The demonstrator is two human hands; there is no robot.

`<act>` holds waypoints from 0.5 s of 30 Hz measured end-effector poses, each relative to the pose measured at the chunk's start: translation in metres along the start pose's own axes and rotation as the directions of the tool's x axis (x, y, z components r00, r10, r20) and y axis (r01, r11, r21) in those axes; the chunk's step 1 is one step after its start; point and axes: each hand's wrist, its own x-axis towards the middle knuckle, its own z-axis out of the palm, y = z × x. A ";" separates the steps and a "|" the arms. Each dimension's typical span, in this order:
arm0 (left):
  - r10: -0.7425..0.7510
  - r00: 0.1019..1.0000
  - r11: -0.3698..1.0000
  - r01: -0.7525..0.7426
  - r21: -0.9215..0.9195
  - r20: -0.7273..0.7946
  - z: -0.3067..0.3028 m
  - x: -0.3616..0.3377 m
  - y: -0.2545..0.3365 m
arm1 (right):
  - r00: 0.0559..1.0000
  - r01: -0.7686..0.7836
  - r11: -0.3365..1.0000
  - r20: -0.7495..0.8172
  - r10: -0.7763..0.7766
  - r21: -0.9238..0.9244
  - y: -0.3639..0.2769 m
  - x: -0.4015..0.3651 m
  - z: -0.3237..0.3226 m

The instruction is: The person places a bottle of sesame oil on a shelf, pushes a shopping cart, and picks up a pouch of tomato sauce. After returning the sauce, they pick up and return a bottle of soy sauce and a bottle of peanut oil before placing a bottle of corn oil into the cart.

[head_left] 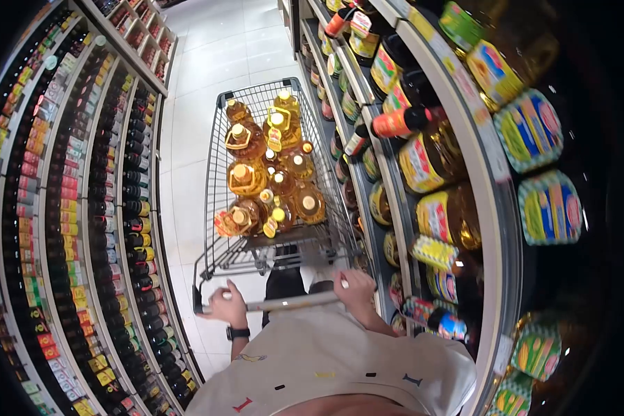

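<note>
Both hands are at the near edge of a dark grey wire shopping cart (260, 84), on its long, pale grey handle bar (295, 303). The left hand (225, 306), with a black wristwatch (238, 333) below it, bends its fingers over the bar near the cart's near left corner, its thumb raised. The right hand (356, 288) clasps the bar near the near right corner; its fingertips are hidden, so how tightly they press I cannot tell.

In the basket stand clear plastic bottles of golden-amber oil (246, 182), mostly upright, with pale or yellow caps. They run from the far edge almost to the near one. One with a red-and-orange label (227, 223) sits by the near left corner, and a small one with a yellow tag (277, 216) stands close to the near edge.

The cart's right edge lies just beside dark-edged shelving stocked with large yellow-labelled oil bottles (433, 163). White floor tiles (191, 145) separate its left edge from shelves of dark, slim bottles (142, 229).

The step in hand appears to be steering the loaded cart along the aisle; the next move would call for even pressure from both hands and care along the right edge.
</note>
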 end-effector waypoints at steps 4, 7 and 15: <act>-0.008 1.000 0.999 0.007 -0.044 -0.011 0.008 0.015 0.016 | 0.982 -0.109 0.991 0.143 0.120 -0.084 0.001 0.021 0.011; -0.004 1.000 1.000 0.003 -0.021 -0.010 0.015 0.033 0.044 | 0.947 -0.185 0.970 0.236 0.219 -0.159 0.002 0.053 0.028; 0.105 0.991 0.982 -0.116 -0.149 -0.079 0.048 0.125 0.108 | 0.966 -0.185 0.970 0.151 0.209 -0.157 0.000 0.145 0.084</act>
